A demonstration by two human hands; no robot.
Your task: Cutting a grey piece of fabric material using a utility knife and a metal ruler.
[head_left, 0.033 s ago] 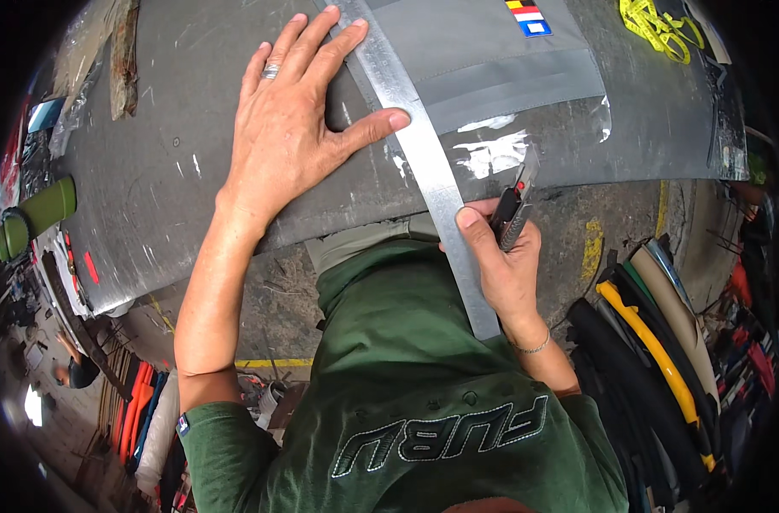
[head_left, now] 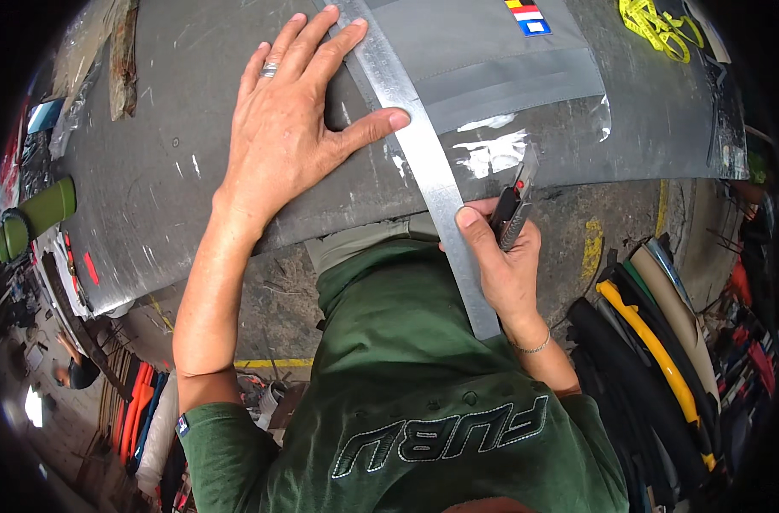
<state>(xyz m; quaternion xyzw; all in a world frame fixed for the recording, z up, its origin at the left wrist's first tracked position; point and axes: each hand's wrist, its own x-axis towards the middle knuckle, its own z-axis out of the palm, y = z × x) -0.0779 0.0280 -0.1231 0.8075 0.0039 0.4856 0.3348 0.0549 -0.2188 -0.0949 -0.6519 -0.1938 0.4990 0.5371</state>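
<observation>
A dark, scuffed worktop [head_left: 176, 188] is carrying a grey fabric piece [head_left: 483, 51], and a long metal ruler [head_left: 424, 145] is lying along the fabric's left side, its near end jutting out past the worktop's edge. The left hand [head_left: 283, 128] is spreading flat, its thumb and some fingertips resting on the ruler, while the right hand [head_left: 511, 269] is pinching the overhanging end and also gripping a black utility knife [head_left: 507, 212].

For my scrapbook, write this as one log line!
left hand: on metal ruler; right hand: holds ruler, utility knife; grey fabric: on table
</observation>
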